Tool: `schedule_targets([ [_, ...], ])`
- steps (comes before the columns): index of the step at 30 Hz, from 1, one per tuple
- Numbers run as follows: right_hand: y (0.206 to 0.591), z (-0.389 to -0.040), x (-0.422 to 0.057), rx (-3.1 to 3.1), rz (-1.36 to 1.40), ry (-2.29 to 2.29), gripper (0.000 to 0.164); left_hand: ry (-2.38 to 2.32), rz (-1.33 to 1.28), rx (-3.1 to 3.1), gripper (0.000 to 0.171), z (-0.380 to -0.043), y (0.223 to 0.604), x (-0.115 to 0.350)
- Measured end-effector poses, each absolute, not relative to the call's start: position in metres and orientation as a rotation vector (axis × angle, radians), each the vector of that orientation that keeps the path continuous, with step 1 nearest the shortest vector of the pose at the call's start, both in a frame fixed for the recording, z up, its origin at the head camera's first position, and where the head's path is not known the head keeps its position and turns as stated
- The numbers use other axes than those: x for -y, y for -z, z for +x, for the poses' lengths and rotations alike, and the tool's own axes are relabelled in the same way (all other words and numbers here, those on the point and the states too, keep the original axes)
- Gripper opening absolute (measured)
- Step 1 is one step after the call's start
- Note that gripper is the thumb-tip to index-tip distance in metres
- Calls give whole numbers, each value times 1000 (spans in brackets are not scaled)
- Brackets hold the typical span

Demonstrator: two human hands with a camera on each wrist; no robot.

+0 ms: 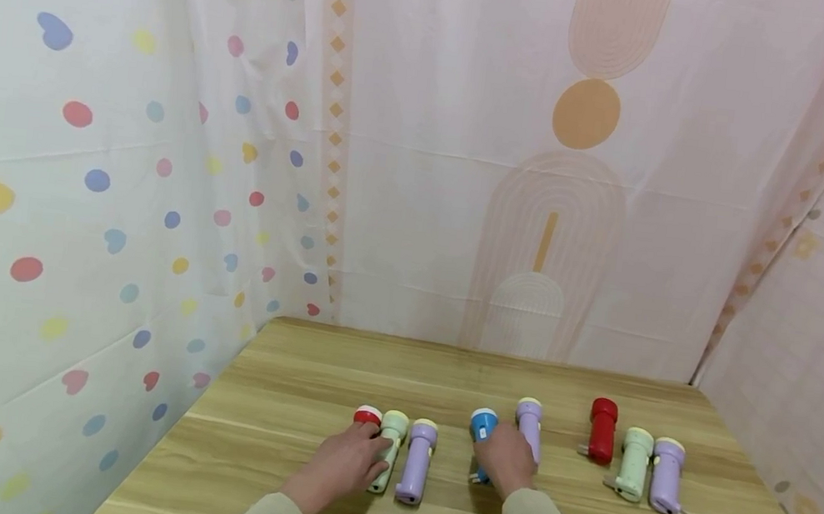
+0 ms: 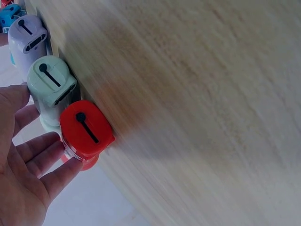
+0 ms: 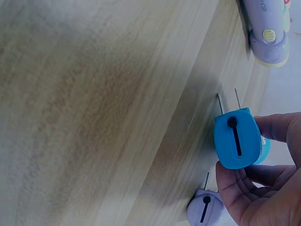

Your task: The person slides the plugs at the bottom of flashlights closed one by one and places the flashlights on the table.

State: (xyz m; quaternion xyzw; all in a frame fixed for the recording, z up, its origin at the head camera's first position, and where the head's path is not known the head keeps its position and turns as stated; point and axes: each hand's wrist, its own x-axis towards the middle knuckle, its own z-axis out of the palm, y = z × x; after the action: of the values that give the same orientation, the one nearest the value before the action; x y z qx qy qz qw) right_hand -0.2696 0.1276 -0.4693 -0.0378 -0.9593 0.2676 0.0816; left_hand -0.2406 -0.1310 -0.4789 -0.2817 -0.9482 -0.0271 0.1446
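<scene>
In the head view, my left hand rests its fairly straight fingers over a red flashlight and reaches across the pale green flashlight beside it. The left wrist view shows fingertips against the red flashlight, with the thumb at the green one. My right hand grips a blue flashlight between thumb and fingers. Its end cap has two metal prongs sticking out. A purple flashlight lies close to the right hand, partly covered by it.
Another purple flashlight lies between the hands. To the right, a red flashlight, a green flashlight and a purple flashlight lie with prongs out on the wooden table. Patterned curtains surround the table.
</scene>
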Motion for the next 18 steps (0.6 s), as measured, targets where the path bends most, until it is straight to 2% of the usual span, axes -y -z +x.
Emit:
schedule_targets([
  [6,466,-266,-128,2851,-148,-885,26,78,-819,2724,30,-240,482,131],
  [14,463,-259,-123,2737,-109,-1185,14,81,-833,2691,29,-241,480,130],
  [18,462,-256,-123,2673,-153,-1289,21,79,-859,2675,26,-241,477,128],
])
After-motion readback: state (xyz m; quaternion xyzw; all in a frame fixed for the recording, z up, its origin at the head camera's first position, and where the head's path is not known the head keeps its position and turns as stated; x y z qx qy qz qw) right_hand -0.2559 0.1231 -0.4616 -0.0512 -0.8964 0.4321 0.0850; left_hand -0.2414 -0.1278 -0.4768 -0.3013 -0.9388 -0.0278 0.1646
